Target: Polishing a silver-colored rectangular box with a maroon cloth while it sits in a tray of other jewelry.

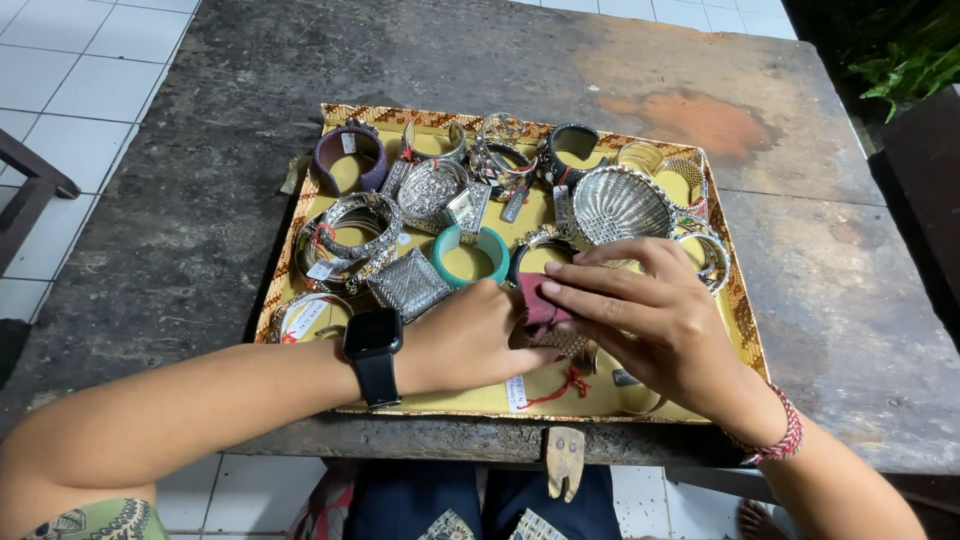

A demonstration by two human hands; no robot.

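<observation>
A yellow-lined tray [690, 405] with a patterned rim lies on a dark wooden table and holds several bracelets and cuffs. My left hand [470, 335], with a black watch on its wrist, and my right hand [655, 320] meet over the tray's front. Together they grip a small dark red cloth [540, 305] pressed onto a silver bracelet [560, 343] that is mostly hidden under the fingers. A white tag on a red string [545, 388] trails from below the hands. A teal bangle [470, 255] sits just behind my left hand.
A purple cuff [350, 157] is at the tray's back left, a ribbed silver shell-shaped cuff [620, 205] at the back right, a flat engraved silver piece [410, 283] left of centre. The worn table [180, 230] stands on white floor tiles, with plants at the far right.
</observation>
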